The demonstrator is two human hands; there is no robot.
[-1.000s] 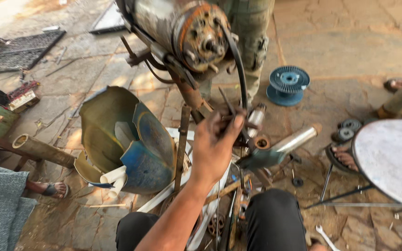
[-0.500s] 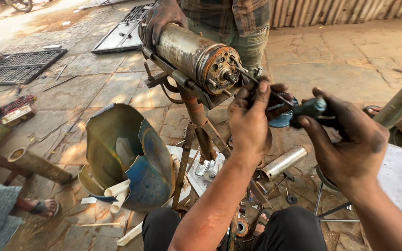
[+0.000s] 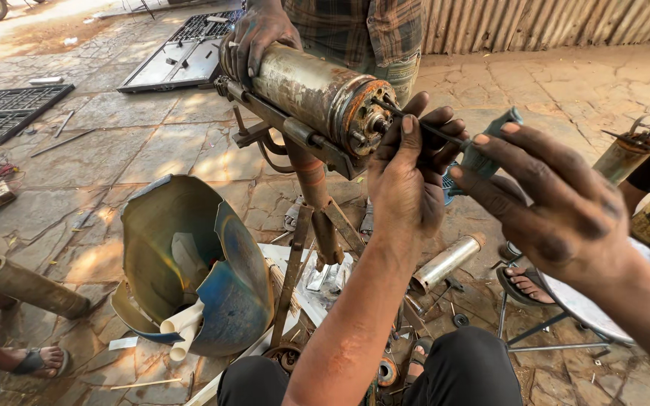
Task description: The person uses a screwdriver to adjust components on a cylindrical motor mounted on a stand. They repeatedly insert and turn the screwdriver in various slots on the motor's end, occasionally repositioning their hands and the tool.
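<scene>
- While it sits clamped on a metal stand (image 3: 295, 263), the rusty motor cylinder (image 3: 306, 86) lies sideways, open end facing the person, so the shaft end is reachable.
- Broken blue drum (image 3: 189, 267) on the stone floor, white pipes inside.
- Co-worker's hand (image 3: 257, 34) grips the cylinder's far end, likely steadying it.
- Right hand (image 3: 558, 203) closed around the green screwdriver handle (image 3: 487, 146).
- Left hand (image 3: 408, 180) fingers pinch the thin shaft (image 3: 423, 126), guiding its tip to the cylinder face.
</scene>
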